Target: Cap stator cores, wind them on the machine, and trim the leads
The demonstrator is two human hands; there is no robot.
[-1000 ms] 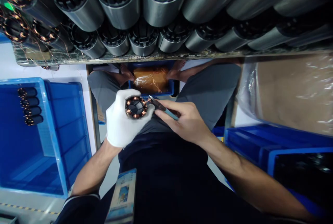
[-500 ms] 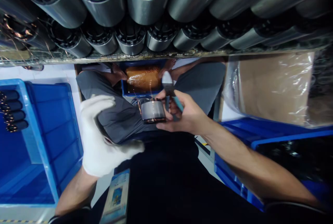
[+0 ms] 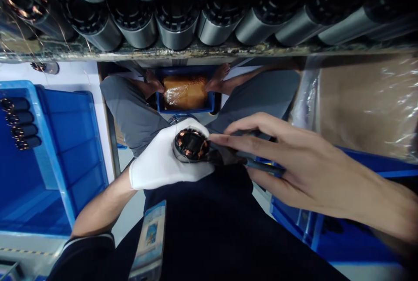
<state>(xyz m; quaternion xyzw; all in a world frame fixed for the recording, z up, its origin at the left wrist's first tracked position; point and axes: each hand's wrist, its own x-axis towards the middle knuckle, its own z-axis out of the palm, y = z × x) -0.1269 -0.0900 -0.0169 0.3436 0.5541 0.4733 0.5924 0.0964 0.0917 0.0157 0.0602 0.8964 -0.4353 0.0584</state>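
My left hand (image 3: pixel 163 157), in a white glove, is wrapped round a metal motor stator (image 3: pixel 191 145). The stator's open end, with black slots and copper windings, faces up toward the camera. From the right my bare right hand (image 3: pixel 294 163) reaches in, a fingertip at the stator's right rim. Pliers (image 3: pixel 264 166) with a dark handle lie in the right hand between the fingers and thumb; their jaws are blurred beside the stator.
Rows of metal stators (image 3: pixel 176 26) line the shelf (image 3: pixel 196 55) ahead. A blue bin (image 3: pixel 72 142) at the left holds several stators. Between the feet sits an orange package (image 3: pixel 184 91) in a blue tray. Cardboard under plastic (image 3: pixel 369 102) and blue crates (image 3: pixel 359 239) are at the right.
My left hand has moved right and closed round the stator, which was in my right hand. The stator has turned its wound end up. My right hand has let it go and keeps the pliers.
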